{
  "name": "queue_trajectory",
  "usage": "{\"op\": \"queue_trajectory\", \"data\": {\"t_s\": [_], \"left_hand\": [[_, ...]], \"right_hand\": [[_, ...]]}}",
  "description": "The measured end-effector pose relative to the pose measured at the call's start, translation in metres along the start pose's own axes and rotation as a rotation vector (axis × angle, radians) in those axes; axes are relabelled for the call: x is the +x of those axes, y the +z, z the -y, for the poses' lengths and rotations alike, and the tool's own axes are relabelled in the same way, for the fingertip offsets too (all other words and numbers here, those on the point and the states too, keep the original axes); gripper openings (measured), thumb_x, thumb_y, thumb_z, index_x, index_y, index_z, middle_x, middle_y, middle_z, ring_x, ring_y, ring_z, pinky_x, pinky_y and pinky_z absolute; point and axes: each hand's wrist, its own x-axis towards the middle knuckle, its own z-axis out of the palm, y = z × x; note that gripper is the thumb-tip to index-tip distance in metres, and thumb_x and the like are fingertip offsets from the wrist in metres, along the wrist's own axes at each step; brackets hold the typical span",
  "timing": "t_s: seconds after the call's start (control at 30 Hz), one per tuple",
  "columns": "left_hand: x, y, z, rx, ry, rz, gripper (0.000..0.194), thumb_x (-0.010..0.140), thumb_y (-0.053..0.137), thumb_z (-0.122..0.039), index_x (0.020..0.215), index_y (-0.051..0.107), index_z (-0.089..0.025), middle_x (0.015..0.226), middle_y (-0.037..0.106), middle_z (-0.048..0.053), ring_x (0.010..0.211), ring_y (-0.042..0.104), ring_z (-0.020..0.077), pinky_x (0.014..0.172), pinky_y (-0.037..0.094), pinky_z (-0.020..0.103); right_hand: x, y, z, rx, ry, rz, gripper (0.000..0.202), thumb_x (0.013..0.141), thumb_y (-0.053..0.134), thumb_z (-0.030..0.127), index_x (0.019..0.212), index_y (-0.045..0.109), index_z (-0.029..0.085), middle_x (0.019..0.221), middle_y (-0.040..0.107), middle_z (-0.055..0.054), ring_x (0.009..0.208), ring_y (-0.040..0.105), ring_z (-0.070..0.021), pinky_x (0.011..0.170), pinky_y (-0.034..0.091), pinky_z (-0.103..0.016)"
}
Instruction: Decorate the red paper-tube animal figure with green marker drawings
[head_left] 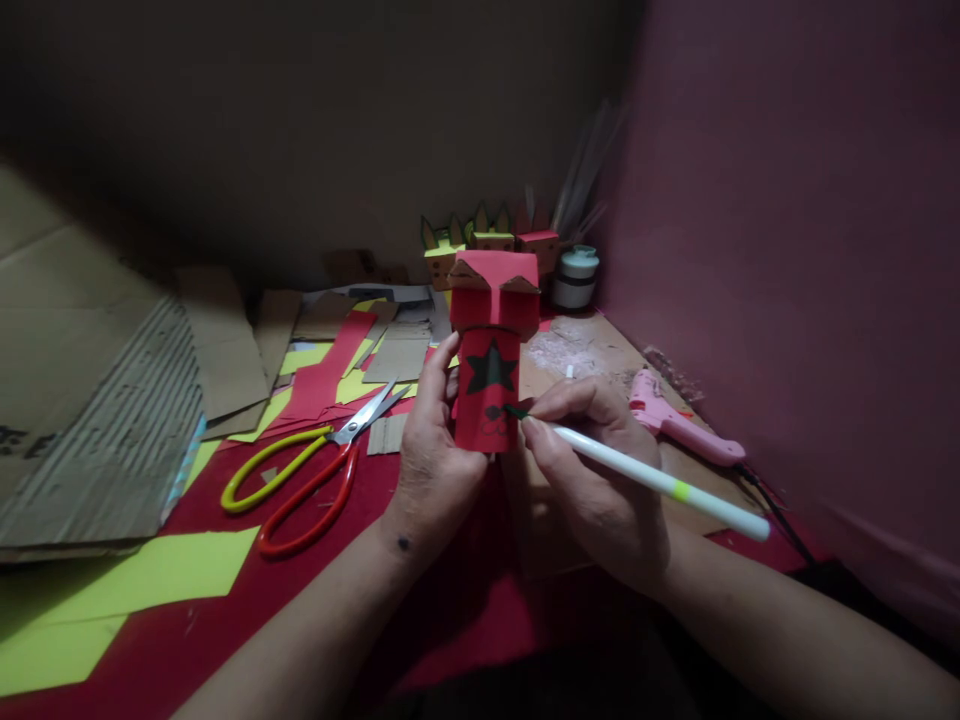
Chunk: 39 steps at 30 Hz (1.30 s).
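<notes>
My left hand [435, 450] is closed around the lower left side of a red paper figure [491, 355], holding it up off the table. A dark star is on the figure's front, and below it a small nose and mouth are drawn. On its top sits a box-like red piece with two cardboard flaps. My right hand [592, 460] pinches a white marker [667, 485] with a light green band. The marker's dark green tip is at the right edge of the figure, beside the drawn face; whether it touches is hard to tell.
Open scissors [345, 435] with yellow and red handles lie at left, among cardboard strips [401, 350] and yellow paper [157, 580]. A large cardboard sheet [82, 400] leans far left. At right is a pink glue gun [686, 425] with its cord. Several similar figures [491, 240] and a jar [576, 278] stand behind.
</notes>
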Motion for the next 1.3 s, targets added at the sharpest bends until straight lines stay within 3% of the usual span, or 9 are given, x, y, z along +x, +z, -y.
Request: {"op": "queue_trajectory", "data": {"t_s": [0.27,0.6,0.8,1.0,1.13,1.3], "left_hand": [[0.0000,0.0001,-0.0004,-0.016,0.004,0.007,0.083,0.073,0.091,-0.025,0.141,0.045,-0.021,0.122,0.075,0.011,0.100,0.079,0.0275,0.087,0.068,0.036],[-0.0003,0.0004,-0.0014,-0.004,-0.003,0.007,0.080,0.074,0.091,-0.030,0.140,0.047,-0.024,0.121,0.076,0.010,0.101,0.079,0.0288,0.087,0.069,0.038],[-0.0001,0.0011,-0.0024,-0.011,-0.006,0.003,0.080,0.074,0.091,-0.029,0.140,0.047,-0.023,0.121,0.076,0.010,0.096,0.080,0.0280,0.082,0.070,0.036],[-0.0010,0.0003,-0.0018,-0.018,-0.026,-0.008,0.081,0.072,0.092,-0.027,0.140,0.048,-0.026,0.122,0.076,0.009,0.096,0.080,0.0282,0.084,0.070,0.038],[-0.0013,-0.0001,-0.0004,-0.018,-0.021,-0.010,0.081,0.073,0.091,-0.025,0.140,0.047,-0.024,0.124,0.075,0.010,0.103,0.079,0.0284,0.090,0.068,0.038],[-0.0003,0.0006,0.0011,0.007,0.000,-0.015,0.083,0.074,0.090,-0.025,0.143,0.045,-0.018,0.122,0.076,0.012,0.102,0.079,0.0265,0.088,0.068,0.034]], "right_hand": [[-0.0008,0.0005,0.0032,0.009,-0.023,0.052,0.013,0.086,0.067,0.015,0.083,0.059,0.025,0.056,0.046,0.009,0.046,0.042,-0.0091,0.042,0.037,-0.022],[0.0003,-0.0002,-0.0002,-0.008,-0.013,-0.010,0.013,0.085,0.068,0.015,0.081,0.061,0.025,0.059,0.051,0.007,0.049,0.046,-0.0098,0.043,0.038,-0.023],[-0.0003,-0.0013,0.0015,0.001,-0.014,0.018,0.013,0.086,0.067,0.015,0.083,0.061,0.025,0.064,0.056,0.006,0.049,0.046,-0.0093,0.043,0.038,-0.023],[-0.0014,-0.0014,0.0008,0.005,-0.012,0.021,0.013,0.086,0.067,0.015,0.083,0.061,0.025,0.058,0.049,0.008,0.049,0.045,-0.0102,0.043,0.037,-0.024],[0.0006,-0.0009,0.0005,0.013,-0.016,-0.015,0.014,0.086,0.066,0.013,0.082,0.061,0.025,0.057,0.047,0.009,0.048,0.045,-0.0096,0.044,0.038,-0.023],[0.0024,0.0000,0.0025,0.011,-0.037,-0.018,0.014,0.085,0.065,0.013,0.081,0.060,0.025,0.057,0.046,0.010,0.047,0.044,-0.0083,0.044,0.038,-0.022]]}}
